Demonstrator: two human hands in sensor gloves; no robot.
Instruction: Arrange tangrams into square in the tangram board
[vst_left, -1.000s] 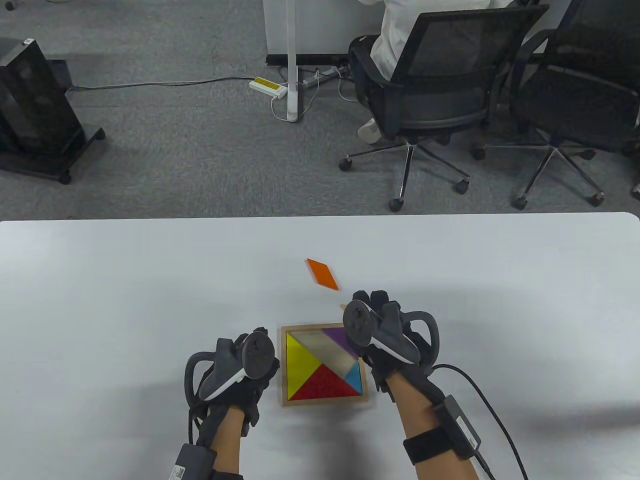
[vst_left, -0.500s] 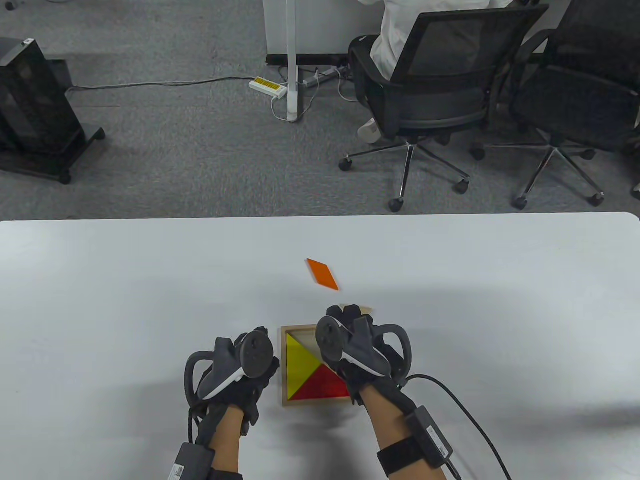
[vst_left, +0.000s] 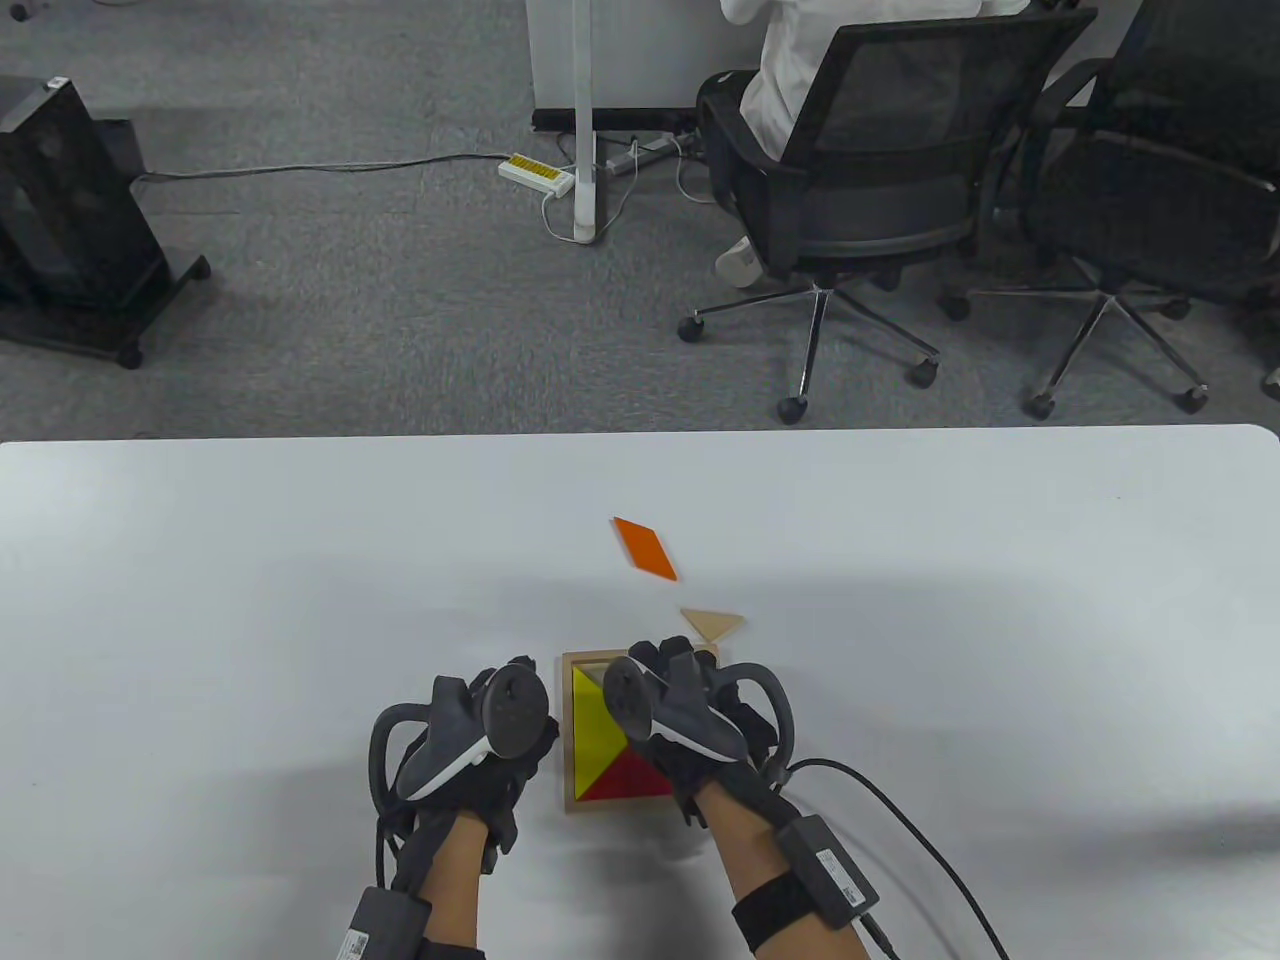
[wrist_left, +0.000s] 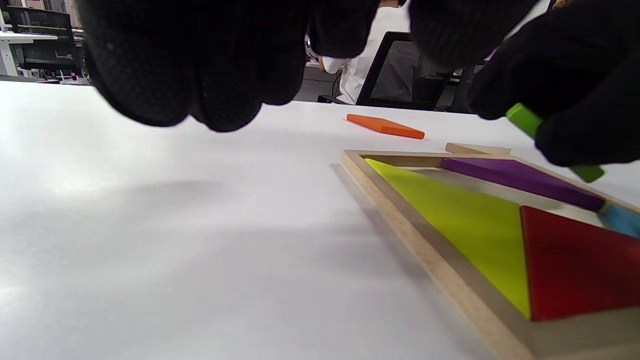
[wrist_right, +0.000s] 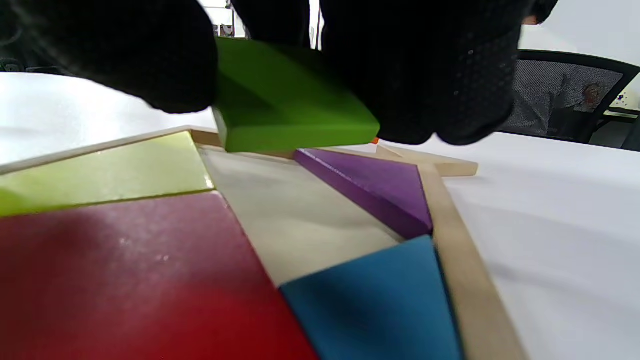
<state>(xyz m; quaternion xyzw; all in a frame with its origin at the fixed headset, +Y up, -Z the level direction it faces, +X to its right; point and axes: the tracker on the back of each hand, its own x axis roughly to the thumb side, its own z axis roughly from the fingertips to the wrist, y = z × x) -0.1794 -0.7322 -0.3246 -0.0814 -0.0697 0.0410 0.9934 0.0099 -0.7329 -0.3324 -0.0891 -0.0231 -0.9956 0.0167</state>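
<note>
Board (vst_left: 568, 735): wooden tray on the white surface (vst_left: 250, 600), near its front edge, between the two hands.
Pieces in board: yellow triangle (wrist_left: 465, 220) along the left side, red triangle (wrist_right: 125, 280) at the front, blue triangle (wrist_right: 380, 310) at the front right corner, purple triangle (wrist_right: 375, 187) along the right side toward the far corner; bare wood shows in the middle.
Green piece (wrist_right: 285, 107): held tilted just above the far part of the board, not yet seated.
Right hand (vst_left: 690, 715): over the board, fingers (wrist_right: 425, 75) curled around the green piece, gripping it from both sides.
Left hand (vst_left: 480, 740): on the surface just left of the board, fingers (wrist_left: 200, 65) loosely curled, holding nothing.
Tan triangle (vst_left: 712, 622): flat on the surface just beyond the far right corner of the board.
Orange piece (vst_left: 645, 547): parallelogram lying farther out on the surface, apart from the tan triangle.
</note>
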